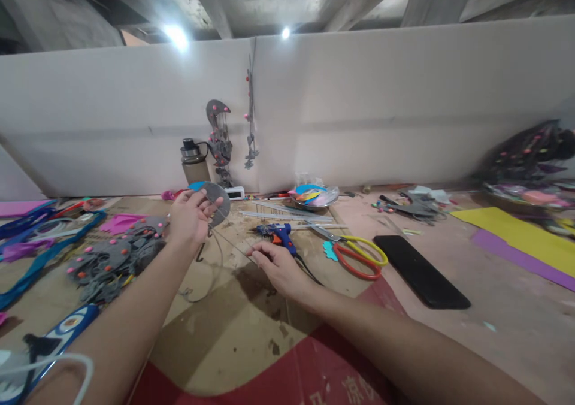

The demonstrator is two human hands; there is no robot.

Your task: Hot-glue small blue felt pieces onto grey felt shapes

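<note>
Fingers of the left hand [192,218] pinch a gray disc [221,205] — those of the right hand [281,268], a thin cord [232,244].

Left hand [191,216] holding grey disc [221,211], right hand [279,268] pinching cord [232,245], glue gun [282,233] nearby

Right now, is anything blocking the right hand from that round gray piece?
Nothing visible: only the string runs between the right hand and the round gray piece in the left hand. The glue gun lies outside that path.

Left hand [191,216] is higher, fingers [211,208] bent; right hand [283,270] is lower, fingers pinched.
</note>
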